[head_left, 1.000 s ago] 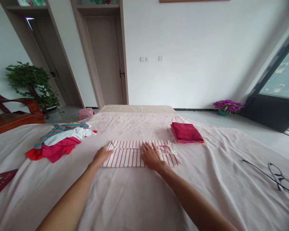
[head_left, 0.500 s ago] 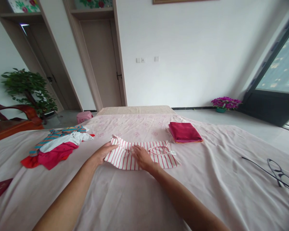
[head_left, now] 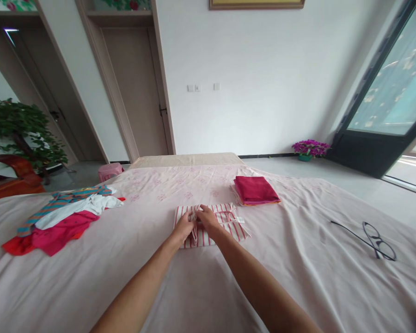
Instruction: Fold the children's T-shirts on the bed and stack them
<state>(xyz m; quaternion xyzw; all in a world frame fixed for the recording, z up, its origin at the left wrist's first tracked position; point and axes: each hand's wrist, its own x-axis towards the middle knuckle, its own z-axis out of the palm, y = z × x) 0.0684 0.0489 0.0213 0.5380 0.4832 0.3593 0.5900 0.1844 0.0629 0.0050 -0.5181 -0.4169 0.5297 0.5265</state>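
Note:
A white garment with red stripes (head_left: pixel 225 230) lies on the bed in front of me, its left end folded over toward the middle. My left hand (head_left: pixel 185 227) is closed on that turned-over end. Right beside it, my right hand (head_left: pixel 208 218) bends its fingers onto the same fold, thumb and fingers pinching the cloth; the fingertips are partly hidden. At the garment's right end show a thin tie and a small white label.
Left on the pale sheet (head_left: pixel 131 286) is a loose heap of clothes (head_left: pixel 65 217), striped, white and red. A folded dark red stack (head_left: pixel 256 189) sits beyond the garment to the right. Eyeglasses (head_left: pixel 376 243) lie at far right. A pink stool (head_left: pixel 110 171) stands behind the bed.
The garment's left end has been folded inward to the right, making it shorter. My left hand moved right, close to my right hand. The view has turned slightly to the right.

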